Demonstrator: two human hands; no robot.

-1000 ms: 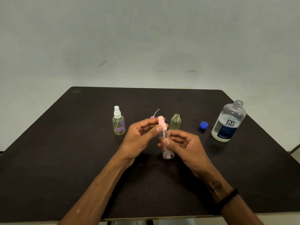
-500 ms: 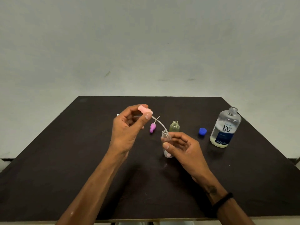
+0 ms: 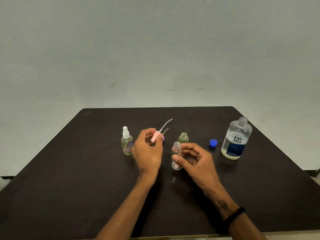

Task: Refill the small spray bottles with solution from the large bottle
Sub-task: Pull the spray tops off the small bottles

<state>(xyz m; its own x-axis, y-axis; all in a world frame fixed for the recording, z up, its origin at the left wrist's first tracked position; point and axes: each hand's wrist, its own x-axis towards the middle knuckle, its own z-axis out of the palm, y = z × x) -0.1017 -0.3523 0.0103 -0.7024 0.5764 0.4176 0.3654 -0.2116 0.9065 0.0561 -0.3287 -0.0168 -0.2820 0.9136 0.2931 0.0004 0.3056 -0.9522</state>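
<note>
My right hand (image 3: 195,158) grips a small clear bottle (image 3: 177,155) with a pink label, standing uncapped on the table. My left hand (image 3: 147,151) holds its pink spray head (image 3: 155,136), tube pointing up and back, low beside a purple spray head (image 3: 163,139) that lies on the table. Behind the held bottle stands an uncapped yellowish small bottle (image 3: 183,138). A third small bottle (image 3: 127,143) with a white sprayer stands at the left. The large clear "renu" bottle (image 3: 236,140) stands open at the right, its blue cap (image 3: 213,142) beside it.
Everything sits on a dark table (image 3: 69,179) against a pale wall. The table's near edge runs below my forearms. A black band circles my right wrist (image 3: 233,216).
My left hand pulled the pink spray head out of the clear bottle, lifted it away to the left, then lowered it toward the purple head. The right hand kept hold of the bottle.
</note>
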